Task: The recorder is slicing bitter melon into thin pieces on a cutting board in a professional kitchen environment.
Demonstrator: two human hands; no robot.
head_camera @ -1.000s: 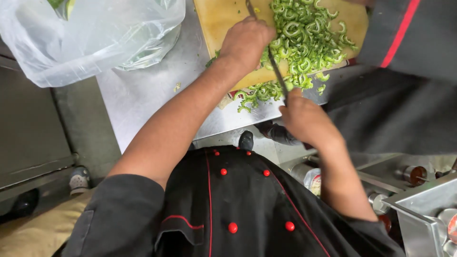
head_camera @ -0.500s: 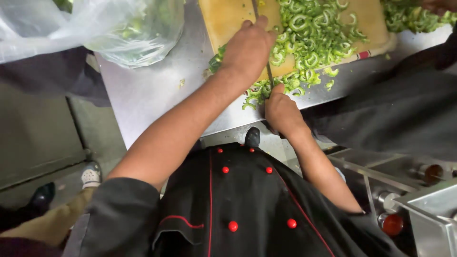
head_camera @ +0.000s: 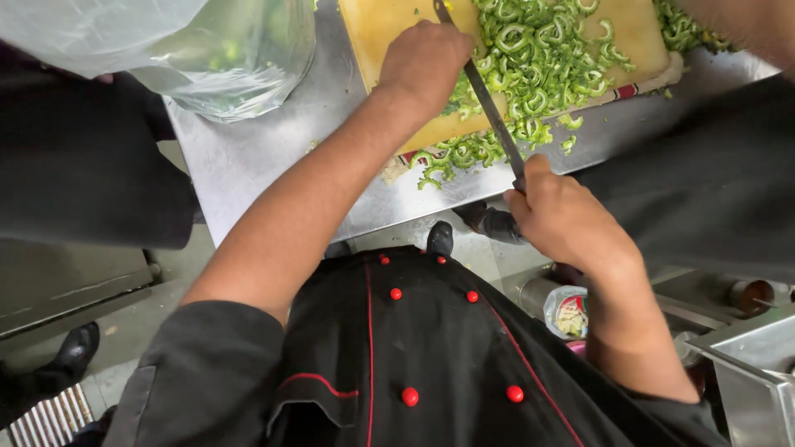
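Knife (head_camera: pixel 489 108) gripped in right hand (head_camera: pixel 563 219), slicing green rings (head_camera: pixel 538 58) on board (head_camera: pixel 389 33); left hand (head_camera: pixel 422 62) curled, pinning them. Looks mid-chop, so fingers want tucking.

Steel desk (head_camera: pixel 273 157), bare metal w/ a few green bits. On it: yellow cutting board (head_camera: pixel 389 33) at top centre, w/ green slices (head_camera: pixel 538 58) spilling off onto desk; clear plastic bag (head_camera: pixel 224 58) at left.
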